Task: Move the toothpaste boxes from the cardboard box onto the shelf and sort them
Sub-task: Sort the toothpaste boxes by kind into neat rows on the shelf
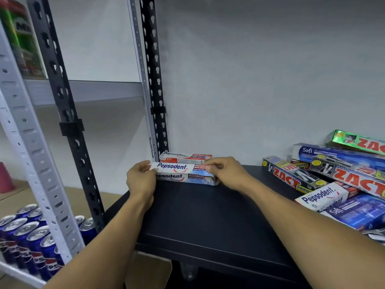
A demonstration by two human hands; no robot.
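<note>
A white Pepsodent box (176,167) lies on top of another Pepsodent box (183,178) at the back left of the black shelf (208,215). My left hand (140,180) grips the top box's left end and my right hand (227,173) grips its right end. A third Pepsodent box (185,157) lies behind them against the wall. At the right of the shelf lies a loose pile: black Zact boxes (291,176), a green Zact box (356,141), blue Safi boxes (337,156) and one more Pepsodent box (323,196). No cardboard box of toothpaste is clearly in view.
A black slotted upright (154,80) stands at the shelf's back left corner, another (68,122) nearer. A white rack (31,142) to the left holds several blue Pepsi cans (31,236) below and a green tin (18,38) above.
</note>
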